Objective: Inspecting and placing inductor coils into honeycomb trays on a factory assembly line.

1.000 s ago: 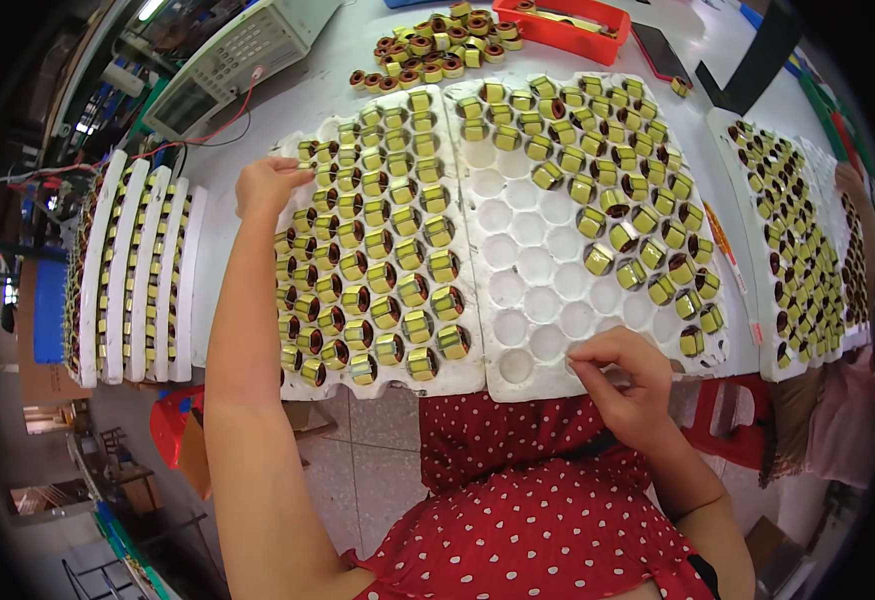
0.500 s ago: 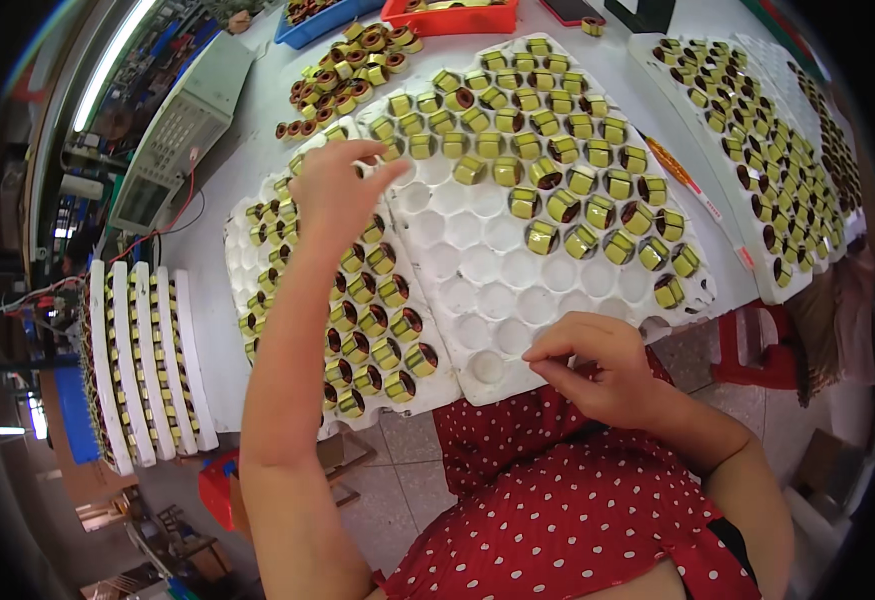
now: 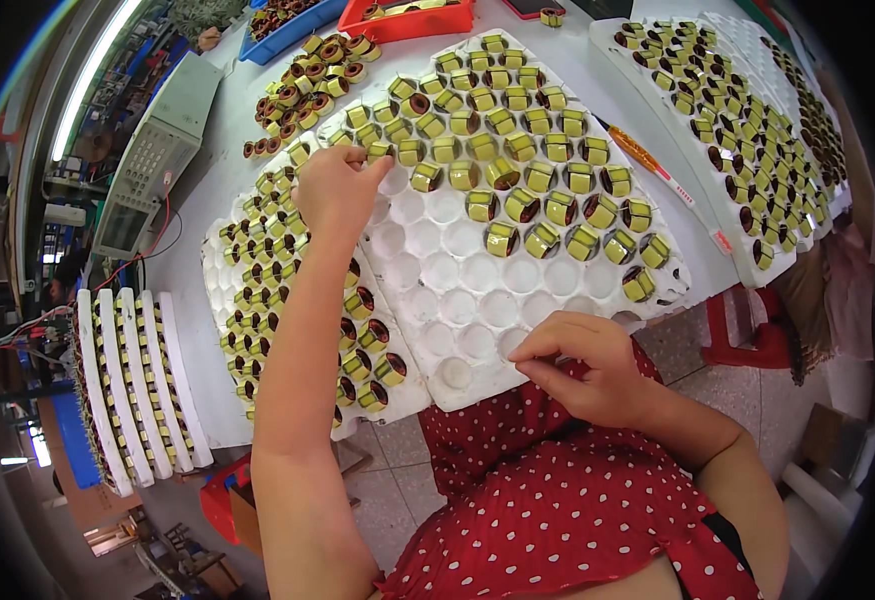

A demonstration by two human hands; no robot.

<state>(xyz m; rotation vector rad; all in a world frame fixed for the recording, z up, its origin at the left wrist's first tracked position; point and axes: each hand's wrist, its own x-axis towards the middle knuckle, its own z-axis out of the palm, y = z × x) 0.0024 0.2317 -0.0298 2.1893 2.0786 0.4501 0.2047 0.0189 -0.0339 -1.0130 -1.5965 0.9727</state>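
Between the thumb and forefinger of the left hand [image 3: 332, 190] sits a small yellow-taped coil [image 3: 377, 150], pinched at the upper left part of the white moulded tray [image 3: 477, 310]. Just beyond that pinch run the filled rows of the tray, coil after coil standing in round pockets; nearer than the pinch, toward the person, the pockets are bare white cups. Under the left forearm lies a second tray of coils [image 3: 257, 300], packed nearly full. Well back from the pinch, at the near edge of the white tray, the right hand [image 3: 582, 365] rests with fingertips drawn together; whether anything small is held between them cannot be told. Below it is a red, white-dotted garment [image 3: 557, 500]. Farther out from the left hand's grip, beyond the fingertips, loose coils [image 3: 307, 70] lie heaped on the table, with a blue bin [image 3: 292, 20] and a red bin [image 3: 412, 18] past them. To the left stands a grey test instrument [image 3: 152, 160], and closer in, a stack of trays on edge [image 3: 132, 385]. Far right, another long tray of coils [image 3: 747, 130] stretches away.
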